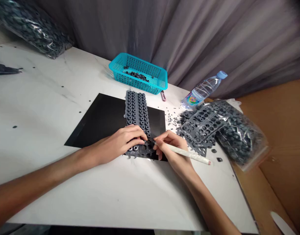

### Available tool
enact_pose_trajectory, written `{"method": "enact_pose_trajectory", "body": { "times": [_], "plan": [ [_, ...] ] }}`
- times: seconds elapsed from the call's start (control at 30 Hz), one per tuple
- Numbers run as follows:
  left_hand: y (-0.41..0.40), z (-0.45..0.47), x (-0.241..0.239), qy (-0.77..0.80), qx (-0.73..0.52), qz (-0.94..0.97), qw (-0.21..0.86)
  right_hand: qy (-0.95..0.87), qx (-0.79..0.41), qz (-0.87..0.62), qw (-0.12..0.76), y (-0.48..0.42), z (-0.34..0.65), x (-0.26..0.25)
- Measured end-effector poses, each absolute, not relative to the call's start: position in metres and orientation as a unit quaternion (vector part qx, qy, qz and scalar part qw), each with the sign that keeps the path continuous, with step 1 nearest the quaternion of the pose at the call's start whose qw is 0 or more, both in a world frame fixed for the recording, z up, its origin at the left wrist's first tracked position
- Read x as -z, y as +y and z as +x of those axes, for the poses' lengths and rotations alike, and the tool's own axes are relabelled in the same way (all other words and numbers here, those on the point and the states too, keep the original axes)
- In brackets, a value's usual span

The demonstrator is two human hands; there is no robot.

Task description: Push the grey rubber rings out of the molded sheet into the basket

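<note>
A long dark grey moulded rubber sheet (137, 109) with rows of small rings lies lengthwise on a black mat (103, 112). My left hand (126, 140) presses on its near part, thumb and fingers curled together at the sheet and hiding some of the rings. My right hand (173, 148) is closed round a slim white pen-like tool (189, 154) with a pinkish back end. The tool's tip meets the sheet's near right edge, beside my left fingertips. Open holes show in the sheet there; the exact contact is partly hidden by my fingers.
A turquoise basket (140, 85) with small dark pieces stands behind the mat. At right are a water bottle (204, 89), punched-out sheets (201, 125) and a filled plastic bag (243, 137). Another full bag (34, 29) lies back left. A small pink cutter (163, 96) sits near the basket.
</note>
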State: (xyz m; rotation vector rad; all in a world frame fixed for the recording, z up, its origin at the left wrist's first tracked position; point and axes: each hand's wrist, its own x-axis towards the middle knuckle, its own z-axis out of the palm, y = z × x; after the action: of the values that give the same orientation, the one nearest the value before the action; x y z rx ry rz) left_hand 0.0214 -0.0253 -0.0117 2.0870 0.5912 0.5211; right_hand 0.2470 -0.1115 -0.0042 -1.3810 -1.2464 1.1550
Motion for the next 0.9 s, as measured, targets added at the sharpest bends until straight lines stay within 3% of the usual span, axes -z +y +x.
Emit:
{"method": "enact_pose_trajectory", "body": {
  "times": [0.4,0.9],
  "plan": [
    [-0.0233,0.0190,0.0058,0.244,-0.182,0.866,0.396,-0.536,-0.510,-0.542,0.398,-0.1046,0.2533,0.0055],
    [-0.0214,0.0197,0.0075,0.233,-0.189,0.872,0.387,-0.547,-0.501,-0.548,0.387,-0.1048,0.2537,0.0103]
  ]
}}
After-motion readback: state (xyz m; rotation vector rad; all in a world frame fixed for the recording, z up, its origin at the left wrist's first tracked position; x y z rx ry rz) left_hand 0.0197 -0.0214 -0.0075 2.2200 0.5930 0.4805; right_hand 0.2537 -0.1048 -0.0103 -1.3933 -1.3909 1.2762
